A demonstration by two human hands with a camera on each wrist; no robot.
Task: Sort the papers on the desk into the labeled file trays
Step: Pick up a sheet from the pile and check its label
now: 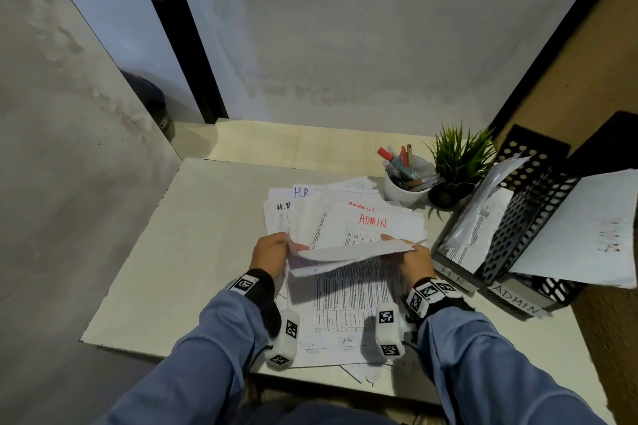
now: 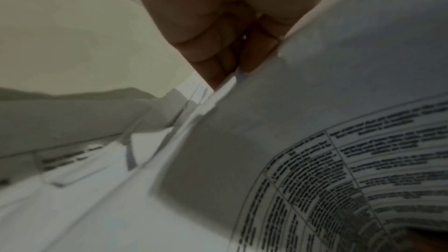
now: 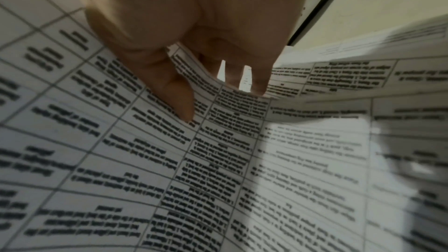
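A loose pile of printed sheets (image 1: 348, 307) lies on the desk, some marked "ADMIN" (image 1: 373, 220) in red and others "H.R" (image 1: 301, 192). Both hands hold one printed sheet (image 1: 345, 256) lifted and curled just above the pile. My left hand (image 1: 293, 247) pinches its left edge, and in the left wrist view the left hand (image 2: 242, 60) has its fingers curled onto the sheet (image 2: 303, 112). My right hand (image 1: 400, 245) pinches the right edge. The right wrist view shows the right hand (image 3: 218, 101) with thumb on the sheet's (image 3: 145, 160) printed table and fingers behind it.
Two black mesh file trays stand at the right, labelled H.R (image 1: 455, 279) and ADMIN (image 1: 516, 302), each with papers in it. A white pen cup (image 1: 404, 191) and a small potted plant (image 1: 459, 162) stand behind the pile. A wall runs along the desk's left side.
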